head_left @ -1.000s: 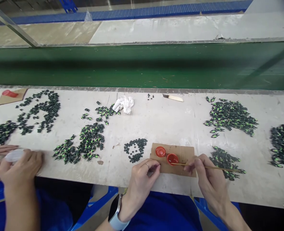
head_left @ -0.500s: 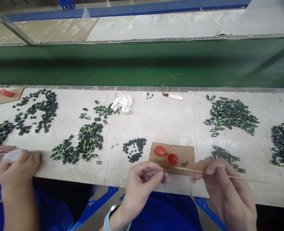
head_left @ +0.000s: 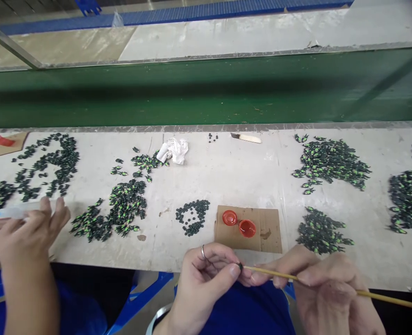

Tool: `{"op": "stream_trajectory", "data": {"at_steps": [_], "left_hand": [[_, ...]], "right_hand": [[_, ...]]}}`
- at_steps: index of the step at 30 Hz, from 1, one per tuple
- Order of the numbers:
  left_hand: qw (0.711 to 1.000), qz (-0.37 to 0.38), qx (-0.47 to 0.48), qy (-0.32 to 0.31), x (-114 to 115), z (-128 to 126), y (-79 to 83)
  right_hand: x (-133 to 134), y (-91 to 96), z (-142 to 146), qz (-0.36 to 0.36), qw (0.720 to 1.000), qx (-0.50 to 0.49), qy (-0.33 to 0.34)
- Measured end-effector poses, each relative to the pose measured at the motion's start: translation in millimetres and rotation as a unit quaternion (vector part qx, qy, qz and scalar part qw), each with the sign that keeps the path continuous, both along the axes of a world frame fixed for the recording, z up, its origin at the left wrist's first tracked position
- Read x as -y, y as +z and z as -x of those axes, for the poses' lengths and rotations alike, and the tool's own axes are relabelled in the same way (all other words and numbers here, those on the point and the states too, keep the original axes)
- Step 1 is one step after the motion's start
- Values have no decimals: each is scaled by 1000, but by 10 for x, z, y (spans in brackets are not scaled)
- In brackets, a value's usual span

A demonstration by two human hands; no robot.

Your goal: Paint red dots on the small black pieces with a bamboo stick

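My left hand (head_left: 206, 284) pinches a small dark piece (head_left: 240, 266) between thumb and fingertips. In my right hand (head_left: 328, 288) is a thin wooden stick (head_left: 272, 271), held like a pen, its tip touching or very near the dark piece. Just beyond my hands lies a piece of cardboard (head_left: 270, 223) bearing two small red cups, the left one (head_left: 229, 217) and the right one (head_left: 247, 228), with glossy red inside. Left of the cardboard is a cluster of small dark round pieces (head_left: 194, 229). A pile of dark green pieces with bright green marks (head_left: 322, 232) lies beyond my right hand.
Larger piles of dark green pieces lie at right (head_left: 331, 163) and left (head_left: 125, 204). A crumpled white tissue (head_left: 174, 151) and a dark-tipped, pale-handled tool (head_left: 246, 137) lie farther back. At left, a co-worker's hand (head_left: 28, 237) is near a translucent item. A green barrier (head_left: 206, 93) runs behind.
My right hand has brought the stick's tip from above the cardboard edge to the dark piece in my left hand. The co-worker's hands have shifted, tilting the translucent item.
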State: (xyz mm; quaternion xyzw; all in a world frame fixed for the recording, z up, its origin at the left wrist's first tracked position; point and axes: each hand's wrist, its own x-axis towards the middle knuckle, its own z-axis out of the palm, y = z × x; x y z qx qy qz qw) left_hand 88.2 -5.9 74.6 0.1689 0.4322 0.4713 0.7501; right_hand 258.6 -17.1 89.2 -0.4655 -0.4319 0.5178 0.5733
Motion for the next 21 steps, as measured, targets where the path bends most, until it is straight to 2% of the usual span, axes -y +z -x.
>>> {"op": "stream_trajectory", "data": {"at_steps": [5, 11, 21], "left_hand": [[1000, -17, -4, -10, -11, 10, -16], [998, -48, 7, -42, -16, 64, -95], [996, -59, -8, -68, -30, 87, -99]], "right_hand": [[41, 3, 105, -10, 998, -18, -55], [50, -8, 127, -2, 998, -30, -46], [36, 21, -84, -11, 997, 48, 55]]}}
